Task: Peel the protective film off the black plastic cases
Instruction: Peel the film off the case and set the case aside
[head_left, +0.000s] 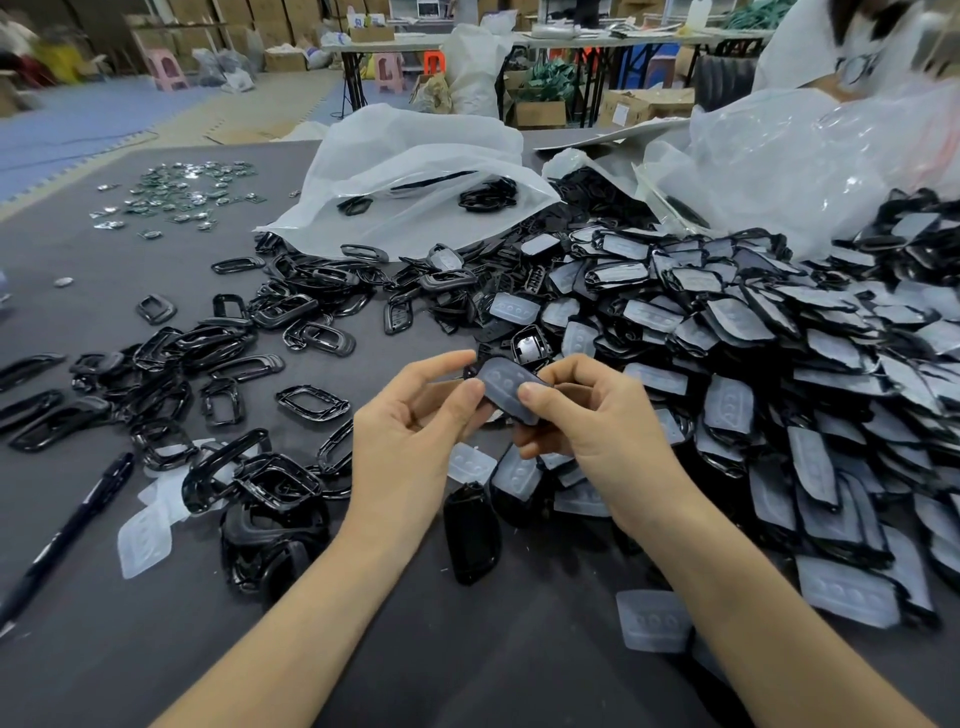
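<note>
One case (506, 389) held, by one left hand (410, 431) and one right hand (592, 421); left of it one pen (70, 525); right of it cases (779, 338) heaped past counting.

A dark grey worktop (415, 649) carries a deep heap of film-covered black cases (779, 364) on its right side. Loose black frames (218, 353) are scattered across the left. A black pen (72, 525) lies near the left edge, with peeled films (144, 540) beside the frames. A bare black case (471, 535) lies near the middle. Clear plastic bags (415, 176) and small shiny parts (182, 192) lie at the far side.
</note>
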